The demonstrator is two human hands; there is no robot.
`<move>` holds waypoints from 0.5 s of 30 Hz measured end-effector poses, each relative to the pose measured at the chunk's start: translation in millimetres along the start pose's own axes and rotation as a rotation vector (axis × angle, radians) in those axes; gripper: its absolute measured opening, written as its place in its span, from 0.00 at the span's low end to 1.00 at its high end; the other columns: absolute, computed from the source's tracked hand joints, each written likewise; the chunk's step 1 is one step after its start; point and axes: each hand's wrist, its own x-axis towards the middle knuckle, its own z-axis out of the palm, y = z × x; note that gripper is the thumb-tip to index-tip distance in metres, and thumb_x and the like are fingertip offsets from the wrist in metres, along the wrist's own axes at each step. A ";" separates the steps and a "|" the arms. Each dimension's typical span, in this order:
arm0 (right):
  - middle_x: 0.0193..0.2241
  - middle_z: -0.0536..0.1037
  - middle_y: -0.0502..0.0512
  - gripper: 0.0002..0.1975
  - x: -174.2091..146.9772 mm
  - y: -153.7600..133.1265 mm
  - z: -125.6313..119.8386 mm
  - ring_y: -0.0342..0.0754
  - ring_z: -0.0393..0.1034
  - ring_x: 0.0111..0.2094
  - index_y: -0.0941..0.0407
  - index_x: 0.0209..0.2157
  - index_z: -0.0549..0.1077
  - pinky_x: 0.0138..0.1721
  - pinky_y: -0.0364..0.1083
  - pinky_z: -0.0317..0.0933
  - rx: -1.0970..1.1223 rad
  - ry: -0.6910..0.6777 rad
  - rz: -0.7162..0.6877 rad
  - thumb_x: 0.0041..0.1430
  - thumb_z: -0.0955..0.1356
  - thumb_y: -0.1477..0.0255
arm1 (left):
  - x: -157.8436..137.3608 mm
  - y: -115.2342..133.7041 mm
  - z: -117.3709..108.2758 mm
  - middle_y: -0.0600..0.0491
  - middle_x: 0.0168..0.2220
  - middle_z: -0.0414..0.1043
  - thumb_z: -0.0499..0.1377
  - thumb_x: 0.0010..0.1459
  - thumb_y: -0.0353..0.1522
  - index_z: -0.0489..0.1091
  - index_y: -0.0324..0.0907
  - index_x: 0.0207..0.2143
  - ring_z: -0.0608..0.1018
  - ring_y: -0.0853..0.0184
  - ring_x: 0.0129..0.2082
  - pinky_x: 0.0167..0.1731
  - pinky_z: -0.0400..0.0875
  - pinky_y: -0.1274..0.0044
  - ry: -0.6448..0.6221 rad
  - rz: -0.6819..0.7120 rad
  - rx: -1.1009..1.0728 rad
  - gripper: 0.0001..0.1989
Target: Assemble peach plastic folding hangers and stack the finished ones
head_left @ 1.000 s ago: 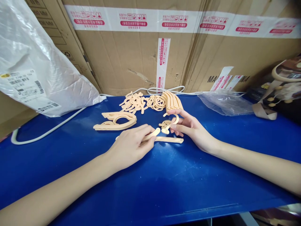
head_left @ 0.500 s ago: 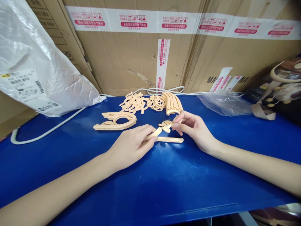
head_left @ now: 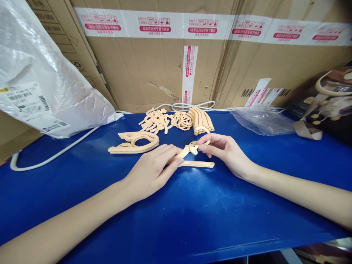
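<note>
My left hand (head_left: 154,167) pinches a beige plastic hanger arm (head_left: 183,151) between thumb and fingers, its rounded end pointing up and right. With its fingertips, my right hand (head_left: 224,146) grips a small beige hanger hook (head_left: 194,150); the hook's flat end is beside the tip of the arm, and whether they touch I cannot tell. Just below, another straight beige arm (head_left: 199,164) lies on the table, its left part hidden by my left hand. A few more small beige parts (head_left: 192,143) lie behind the hook, partly covered by it.
Folded beige hangers (head_left: 134,148) are stacked left on the blue table (head_left: 176,216). Behind lie a pile of loose hooks (head_left: 156,120) and a row of curved arms (head_left: 202,119). Cardboard boxes (head_left: 143,66), a white bag (head_left: 55,84), a cable (head_left: 52,159) and a clear bag (head_left: 261,121) surround them.
My right hand has shifted slightly left with the hook, bringing its flat end nearer the arm's tip. My left hand keeps its hold, almost unmoved.
</note>
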 end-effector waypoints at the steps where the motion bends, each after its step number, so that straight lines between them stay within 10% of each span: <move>1: 0.33 0.77 0.50 0.07 -0.2 0.2 -0.1 0.40 0.65 0.29 0.55 0.33 0.76 0.29 0.41 0.59 -0.001 0.000 0.004 0.54 0.71 0.67 | 0.1 -0.5 0.4 0.55 0.33 0.69 0.47 0.68 0.33 0.67 0.40 0.42 0.70 0.68 0.34 0.35 0.63 0.76 0.003 0.005 0.003 0.10; 15: 0.37 0.80 0.51 0.07 -1.6 2.2 -0.5 0.44 0.73 0.35 0.52 0.34 0.79 0.37 0.45 0.65 0.031 -0.011 0.000 0.53 0.72 0.66 | 0.0 -7.6 3.5 0.51 0.34 0.68 0.47 0.68 0.30 0.67 0.36 0.44 0.68 0.65 0.34 0.34 0.62 0.75 0.071 0.159 0.147 0.11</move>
